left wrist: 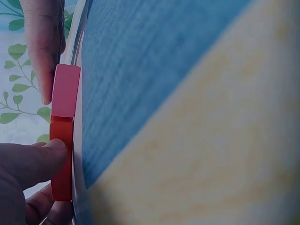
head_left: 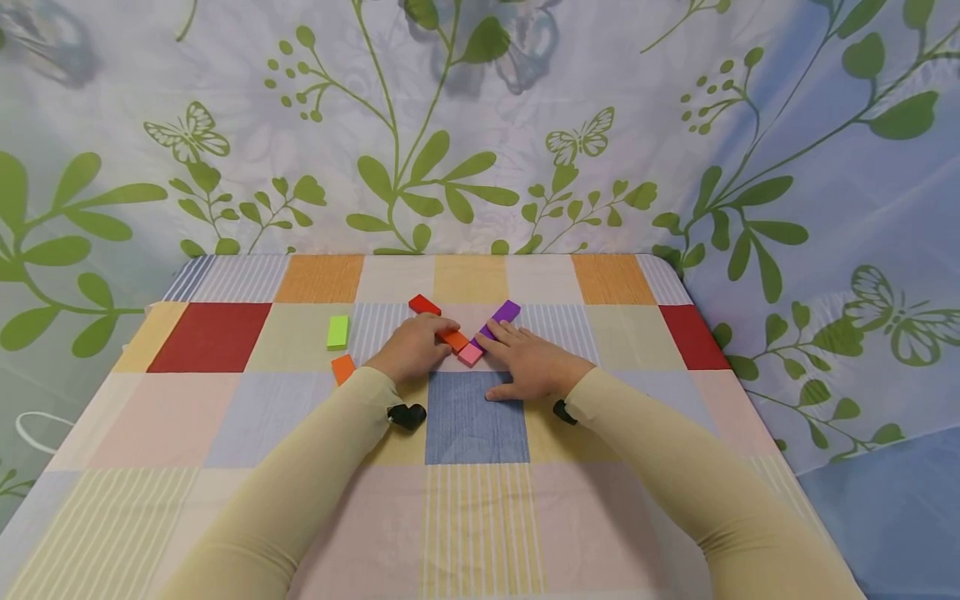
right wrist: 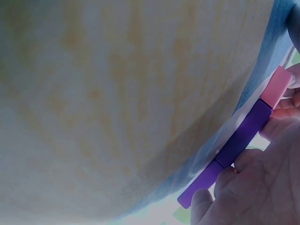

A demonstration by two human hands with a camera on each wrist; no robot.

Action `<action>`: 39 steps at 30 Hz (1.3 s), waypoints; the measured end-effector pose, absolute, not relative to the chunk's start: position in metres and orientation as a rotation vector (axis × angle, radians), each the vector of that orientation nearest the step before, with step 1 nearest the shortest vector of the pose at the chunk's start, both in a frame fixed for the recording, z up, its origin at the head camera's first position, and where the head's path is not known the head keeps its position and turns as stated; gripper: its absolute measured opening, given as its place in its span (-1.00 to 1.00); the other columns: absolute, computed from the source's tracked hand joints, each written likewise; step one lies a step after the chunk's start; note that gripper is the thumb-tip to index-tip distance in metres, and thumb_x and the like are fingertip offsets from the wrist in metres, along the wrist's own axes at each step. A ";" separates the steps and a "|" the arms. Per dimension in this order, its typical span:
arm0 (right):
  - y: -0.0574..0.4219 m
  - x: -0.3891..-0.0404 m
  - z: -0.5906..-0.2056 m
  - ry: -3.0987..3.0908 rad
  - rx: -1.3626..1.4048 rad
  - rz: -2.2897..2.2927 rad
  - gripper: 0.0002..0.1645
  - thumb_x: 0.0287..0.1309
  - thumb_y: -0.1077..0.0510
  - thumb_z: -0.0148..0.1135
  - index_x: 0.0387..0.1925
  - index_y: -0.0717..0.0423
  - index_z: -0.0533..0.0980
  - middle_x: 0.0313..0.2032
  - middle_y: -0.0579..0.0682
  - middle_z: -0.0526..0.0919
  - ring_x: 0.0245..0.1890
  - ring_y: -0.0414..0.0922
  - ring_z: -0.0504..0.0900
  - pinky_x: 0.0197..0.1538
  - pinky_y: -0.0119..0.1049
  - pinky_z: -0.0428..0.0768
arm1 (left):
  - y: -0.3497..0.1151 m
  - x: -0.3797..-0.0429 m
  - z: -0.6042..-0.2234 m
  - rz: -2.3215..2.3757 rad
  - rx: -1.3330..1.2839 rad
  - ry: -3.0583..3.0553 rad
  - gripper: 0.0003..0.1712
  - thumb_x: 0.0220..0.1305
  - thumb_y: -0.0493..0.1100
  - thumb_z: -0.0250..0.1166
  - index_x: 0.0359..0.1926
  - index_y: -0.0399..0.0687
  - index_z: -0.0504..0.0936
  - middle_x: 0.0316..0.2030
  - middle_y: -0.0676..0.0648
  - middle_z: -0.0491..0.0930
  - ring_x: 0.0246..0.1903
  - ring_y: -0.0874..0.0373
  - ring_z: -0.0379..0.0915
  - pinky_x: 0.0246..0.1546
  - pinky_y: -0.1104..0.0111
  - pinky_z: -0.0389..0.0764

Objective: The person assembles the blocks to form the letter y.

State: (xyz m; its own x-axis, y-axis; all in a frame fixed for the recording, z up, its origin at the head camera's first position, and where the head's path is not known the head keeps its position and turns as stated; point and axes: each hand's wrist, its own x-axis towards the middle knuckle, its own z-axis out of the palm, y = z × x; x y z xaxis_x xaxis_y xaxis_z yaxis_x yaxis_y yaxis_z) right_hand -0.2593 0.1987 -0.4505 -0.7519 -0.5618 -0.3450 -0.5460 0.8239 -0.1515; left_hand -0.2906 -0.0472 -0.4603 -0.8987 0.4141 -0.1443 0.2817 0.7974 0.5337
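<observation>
Small blocks form a V on the patchwork cloth, with a pink block (head_left: 470,356) at its near point. Along the left arm of the V lie an orange block (head_left: 453,340) and a red block (head_left: 424,305). My left hand (head_left: 414,343) pinches the orange block, its thumb on the near face in the left wrist view, where the block (left wrist: 61,131) looks redder and its end meets the pink one. Two purple blocks (right wrist: 244,132) make the right arm. My right hand (head_left: 536,363) rests extended fingers along their outer side.
Left of the hands, a green block (head_left: 338,332) and another orange block (head_left: 343,368) lie apart on the cloth. A leaf-patterned curtain (head_left: 420,125) hangs behind the table and down its right side. A white loop (head_left: 37,432) shows beyond the left edge.
</observation>
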 end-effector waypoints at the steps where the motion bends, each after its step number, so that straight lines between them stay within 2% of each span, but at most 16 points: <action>1: 0.199 -0.259 -0.450 2.627 -0.831 -0.053 0.27 0.28 -0.53 0.19 0.72 -0.15 -0.18 0.71 0.08 -0.26 0.72 0.09 -0.22 0.68 0.10 -0.06 | -0.047 -0.290 -0.460 0.752 0.537 2.734 -0.46 0.49 -0.09 0.29 0.44 0.08 0.54 0.39 -0.14 0.52 0.37 -0.16 0.41 0.51 -0.08 0.35; 39: 0.198 -0.259 -0.451 2.635 -0.821 -0.064 0.28 0.25 -0.54 0.21 0.72 -0.17 -0.16 0.72 0.07 -0.25 0.72 0.09 -0.23 0.68 0.10 -0.06 | -0.047 -0.291 -0.463 0.762 0.553 2.737 -0.45 0.47 -0.08 0.32 0.44 0.08 0.54 0.36 -0.15 0.54 0.36 -0.18 0.41 0.50 -0.09 0.34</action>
State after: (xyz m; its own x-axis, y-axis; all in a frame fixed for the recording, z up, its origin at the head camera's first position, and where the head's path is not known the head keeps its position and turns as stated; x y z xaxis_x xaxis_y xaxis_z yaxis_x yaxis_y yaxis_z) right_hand -0.2594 0.1979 -0.4508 -0.7578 -0.5560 -0.3414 -0.5386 0.8284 -0.1534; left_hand -0.2912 -0.0467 -0.4629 -0.8977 0.4202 -0.1323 0.2915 0.7917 0.5369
